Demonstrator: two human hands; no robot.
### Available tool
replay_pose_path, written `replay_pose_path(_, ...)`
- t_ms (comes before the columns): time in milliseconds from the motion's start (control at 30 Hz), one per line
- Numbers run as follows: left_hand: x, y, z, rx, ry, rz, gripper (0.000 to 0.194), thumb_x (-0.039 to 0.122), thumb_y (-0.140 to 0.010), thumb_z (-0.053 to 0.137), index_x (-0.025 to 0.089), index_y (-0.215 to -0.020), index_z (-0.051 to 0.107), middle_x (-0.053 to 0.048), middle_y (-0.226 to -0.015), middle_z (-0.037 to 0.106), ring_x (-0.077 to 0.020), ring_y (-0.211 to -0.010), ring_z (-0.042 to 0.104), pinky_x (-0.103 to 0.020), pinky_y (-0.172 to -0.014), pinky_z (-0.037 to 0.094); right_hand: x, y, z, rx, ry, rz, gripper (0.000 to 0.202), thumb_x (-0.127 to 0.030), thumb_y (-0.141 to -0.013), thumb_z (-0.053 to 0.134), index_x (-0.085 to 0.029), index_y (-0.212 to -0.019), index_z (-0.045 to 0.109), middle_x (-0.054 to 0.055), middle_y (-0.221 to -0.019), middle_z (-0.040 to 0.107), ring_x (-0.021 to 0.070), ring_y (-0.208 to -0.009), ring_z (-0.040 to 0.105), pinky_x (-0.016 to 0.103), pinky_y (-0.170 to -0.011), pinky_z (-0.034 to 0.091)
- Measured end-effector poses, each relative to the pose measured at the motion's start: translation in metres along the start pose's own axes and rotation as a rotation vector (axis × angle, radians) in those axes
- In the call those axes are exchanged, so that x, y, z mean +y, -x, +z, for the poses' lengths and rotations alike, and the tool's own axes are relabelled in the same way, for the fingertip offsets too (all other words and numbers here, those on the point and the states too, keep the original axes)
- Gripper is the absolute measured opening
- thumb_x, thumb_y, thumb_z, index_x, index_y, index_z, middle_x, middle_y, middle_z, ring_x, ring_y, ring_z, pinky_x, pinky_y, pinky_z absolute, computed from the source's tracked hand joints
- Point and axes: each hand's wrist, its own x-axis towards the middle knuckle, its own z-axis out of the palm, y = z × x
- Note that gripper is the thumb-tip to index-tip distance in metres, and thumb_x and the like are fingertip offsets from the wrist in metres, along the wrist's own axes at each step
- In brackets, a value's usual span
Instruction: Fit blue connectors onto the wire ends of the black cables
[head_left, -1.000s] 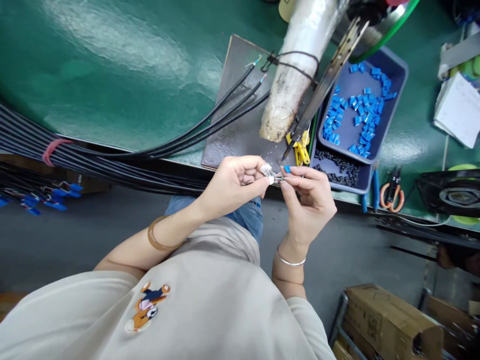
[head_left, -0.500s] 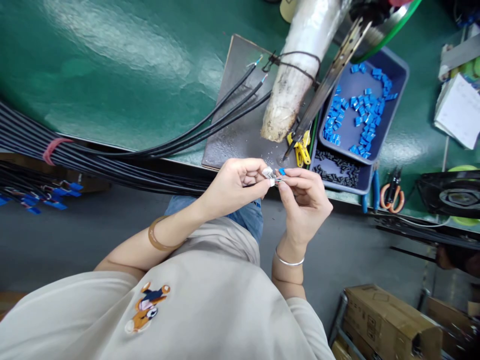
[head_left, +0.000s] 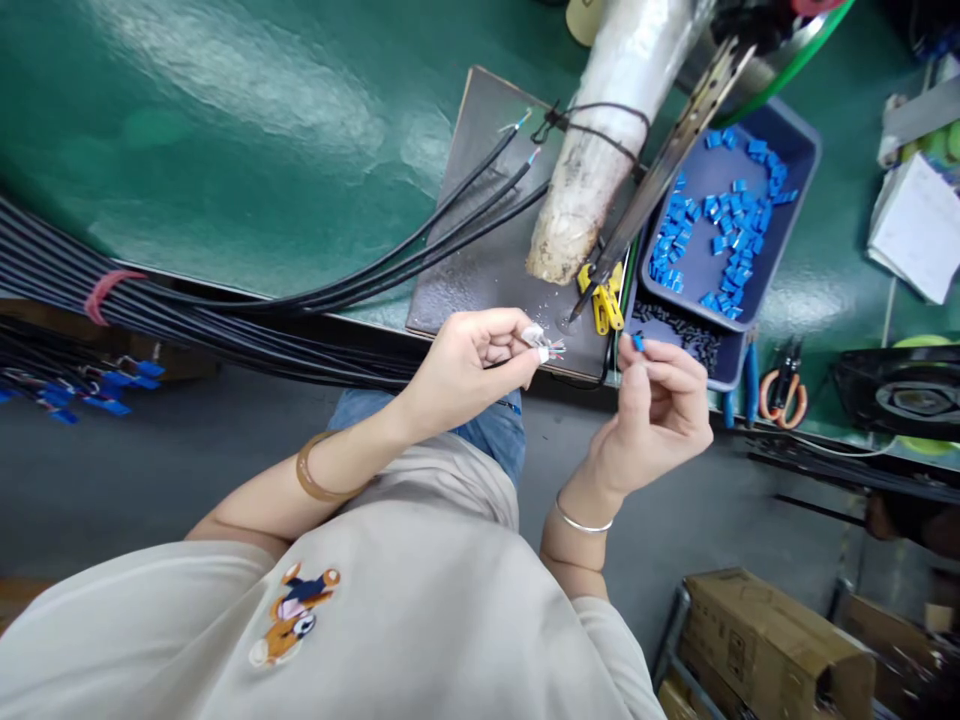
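My left hand (head_left: 487,355) is closed over the edge of the bench, pinching the end of a cable. From its fingertips, which wear white covers, the thin stripped wires (head_left: 556,350) stick out to the right. A hand's width further right, my right hand (head_left: 658,410) pinches a small blue connector (head_left: 638,342) between thumb and fingers. It is apart from the wires and in front of the lower bin. Most of the cable in my left hand is hidden by the palm.
Black cables (head_left: 300,300) run in from the left, some onto a dark board (head_left: 465,270). Above hang a wrapped white tube (head_left: 585,170) and a pointed metal rod (head_left: 637,205). Yellow cutters (head_left: 604,300), a bin (head_left: 795,190) of blue connectors, and orange-handled pliers (head_left: 784,390) lie right.
My right hand has moved right, away from the wires, with the blue connector in its fingers. The wire ends now show in the gap; my left hand has hardly moved.
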Motion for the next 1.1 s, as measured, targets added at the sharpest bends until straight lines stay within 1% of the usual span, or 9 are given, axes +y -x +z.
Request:
replay_pose_path(100,-0.0006,-0.0002,0.0004,-0.005,-0.016,0.028,0.012,0.012,-0.079,0.063,0.013,-0.071,0.054,0.002,-0.059,0.057,-0.0025,-0.05,0.045,-0.014,-0.047,0.036,-0.0047,0.0006,-0.0026,-0.069,0.108,-0.093,0.007,-0.014,-0.085,0.068,-0.021,-0.087,0.067,0.0,-0.091,0.069,0.0146,-0.082,0.071,0.037,-0.076,0.064)
replay_pose_path(233,-0.001,0.0003,0.0011,-0.006,-0.012,0.041,0.013,0.012,-0.079,0.064,0.014,-0.07,0.054,0.003,-0.058,0.055,-0.0028,-0.049,0.042,-0.015,-0.045,0.033,-0.0086,0.0036,-0.001,-0.13,0.106,-0.166,0.01,-0.012,-0.086,0.065,-0.021,-0.09,0.065,0.0,-0.092,0.07,0.0141,-0.081,0.07,0.035,-0.072,0.062)
replay_pose_path(433,-0.0014,-0.0002,-0.0001,0.014,-0.019,-0.001,0.014,0.014,-0.079,0.065,0.014,-0.07,0.054,0.003,-0.057,0.053,-0.0035,-0.049,0.042,-0.016,-0.046,0.033,-0.0096,0.0048,0.0035,-0.165,0.124,-0.208,0.011,-0.01,-0.084,0.068,-0.02,-0.085,0.065,-0.001,-0.088,0.071,0.0127,-0.081,0.07,0.031,-0.071,0.06)
replay_pose_path(500,-0.0019,-0.0009,-0.0007,0.019,-0.005,-0.005,0.011,0.016,-0.08,0.064,0.014,-0.072,0.056,0.003,-0.059,0.052,-0.0036,-0.05,0.043,-0.016,-0.046,0.033,-0.0095,0.0053,0.0038,-0.167,0.113,-0.229,0.012,-0.008,-0.083,0.068,-0.019,-0.085,0.066,-0.001,-0.088,0.072,0.0124,-0.081,0.07,0.03,-0.071,0.06)
replay_pose_path(600,-0.0027,-0.0016,-0.0012,0.011,0.01,-0.022,0.01,0.02,-0.081,0.064,0.013,-0.075,0.059,0.003,-0.061,0.05,-0.0034,-0.052,0.041,-0.015,-0.046,0.032,-0.0082,0.006,0.0034,-0.194,0.094,-0.205,0.011,-0.009,-0.084,0.068,-0.02,-0.086,0.065,-0.001,-0.087,0.072,0.0126,-0.079,0.07,0.03,-0.07,0.061)
replay_pose_path(667,-0.0028,-0.0017,-0.0009,0.014,0.022,-0.038,0.012,0.02,-0.08,0.065,0.014,-0.073,0.058,0.004,-0.06,0.048,-0.0029,-0.051,0.038,-0.015,-0.046,0.031,-0.0066,0.0063,0.003,-0.161,0.087,-0.165,0.009,-0.011,-0.086,0.066,-0.02,-0.088,0.063,-0.001,-0.087,0.071,0.0135,-0.079,0.071,0.032,-0.069,0.062)
replay_pose_path(767,-0.0019,-0.0017,0.0004,0.023,0.048,-0.048,0.014,0.017,-0.076,0.066,0.014,-0.069,0.054,0.005,-0.059,0.046,-0.0022,-0.05,0.035,-0.014,-0.044,0.029,-0.0045,0.0065,0.0031,-0.082,0.086,-0.136,0.008,-0.013,-0.087,0.065,-0.02,-0.09,0.062,0.0,-0.09,0.07,0.0148,-0.08,0.071,0.036,-0.07,0.063)
replay_pose_path(900,-0.0004,-0.0021,0.0029,0.016,0.057,-0.04,0.015,0.013,-0.074,0.064,0.015,-0.067,0.051,0.007,-0.057,0.041,-0.0018,-0.049,0.033,-0.014,-0.044,0.027,-0.0041,0.007,0.0048,-0.115,0.094,-0.174,0.011,-0.01,-0.083,0.068,-0.02,-0.087,0.064,0.0,-0.089,0.072,0.0144,-0.082,0.071,0.034,-0.072,0.06)
replay_pose_path(1100,0.0004,-0.0034,0.0045,0.01,0.057,-0.002,0.013,0.011,-0.075,0.062,0.014,-0.068,0.052,0.007,-0.058,0.042,-0.0016,-0.05,0.032,-0.014,-0.045,0.027,-0.0038,0.0064,0.0064,-0.128,0.095,-0.231,0.013,-0.008,-0.082,0.068,-0.019,-0.088,0.065,0.001,-0.09,0.073,0.0141,-0.084,0.071,0.032,-0.074,0.06)
